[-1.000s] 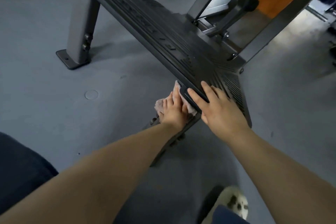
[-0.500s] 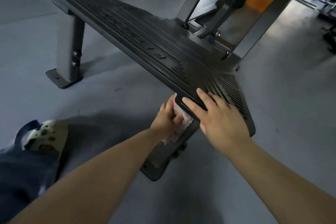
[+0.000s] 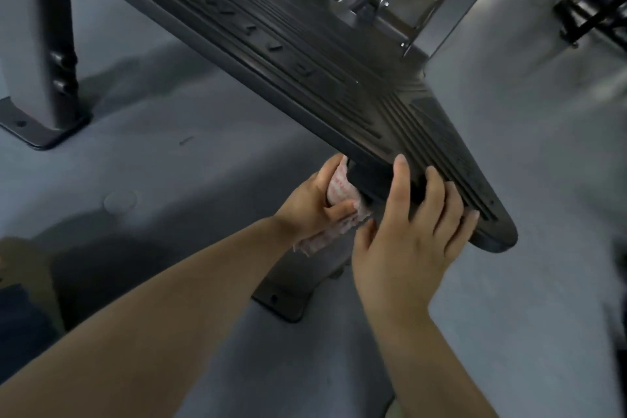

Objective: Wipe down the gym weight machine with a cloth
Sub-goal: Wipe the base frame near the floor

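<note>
Since half a second ago, both hands have slid a little down the platform's lower edge while the shoe at lower left has left the frame. At centre frame the left hand point(image 3: 314, 202) pinches one pink-and-white cloth point(image 3: 339, 210) between thumb and curled fingers, pressing it against the underside of the single dark ribbed platform point(image 3: 305, 54), and the right hand point(image 3: 412, 241) lies just beside it with fingers spread over the rim. Two bolted metal feet stand on the grey floor point(image 3: 526, 180), one at upper left point(image 3: 37, 112) and one below the hands point(image 3: 285, 295).
</note>
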A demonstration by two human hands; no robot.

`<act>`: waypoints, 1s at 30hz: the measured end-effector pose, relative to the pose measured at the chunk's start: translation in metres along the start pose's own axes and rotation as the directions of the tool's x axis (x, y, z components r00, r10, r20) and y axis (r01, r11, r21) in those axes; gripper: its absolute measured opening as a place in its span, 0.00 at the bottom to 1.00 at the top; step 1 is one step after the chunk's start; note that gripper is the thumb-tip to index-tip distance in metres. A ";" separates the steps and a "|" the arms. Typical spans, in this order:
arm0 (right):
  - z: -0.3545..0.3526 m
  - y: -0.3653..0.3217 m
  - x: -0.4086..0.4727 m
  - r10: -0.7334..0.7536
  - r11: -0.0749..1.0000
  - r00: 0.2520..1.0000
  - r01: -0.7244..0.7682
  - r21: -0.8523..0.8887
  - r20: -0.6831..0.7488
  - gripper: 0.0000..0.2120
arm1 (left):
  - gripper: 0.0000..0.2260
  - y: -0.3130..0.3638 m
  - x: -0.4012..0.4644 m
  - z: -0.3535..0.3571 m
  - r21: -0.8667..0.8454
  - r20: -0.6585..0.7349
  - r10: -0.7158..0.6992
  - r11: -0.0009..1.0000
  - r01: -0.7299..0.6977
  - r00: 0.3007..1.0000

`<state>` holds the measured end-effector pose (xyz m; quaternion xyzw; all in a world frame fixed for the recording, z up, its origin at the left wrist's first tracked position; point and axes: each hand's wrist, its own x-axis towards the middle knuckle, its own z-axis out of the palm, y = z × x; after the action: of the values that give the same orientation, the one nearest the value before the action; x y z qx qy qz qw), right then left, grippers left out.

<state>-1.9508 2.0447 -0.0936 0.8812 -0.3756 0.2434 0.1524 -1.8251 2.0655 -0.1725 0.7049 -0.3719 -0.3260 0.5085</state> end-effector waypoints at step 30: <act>0.035 -0.050 -0.047 -0.299 0.942 0.839 0.335 0.002 0.455 0.30 | 0.40 -0.099 0.000 0.010 0.139 0.259 0.300 0.929 -0.343 0.918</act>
<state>-1.9313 2.0901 -0.1528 0.9566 -0.2588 -0.0100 0.1339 -1.8142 2.0816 -0.2697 0.6342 -0.5682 -0.2830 0.4414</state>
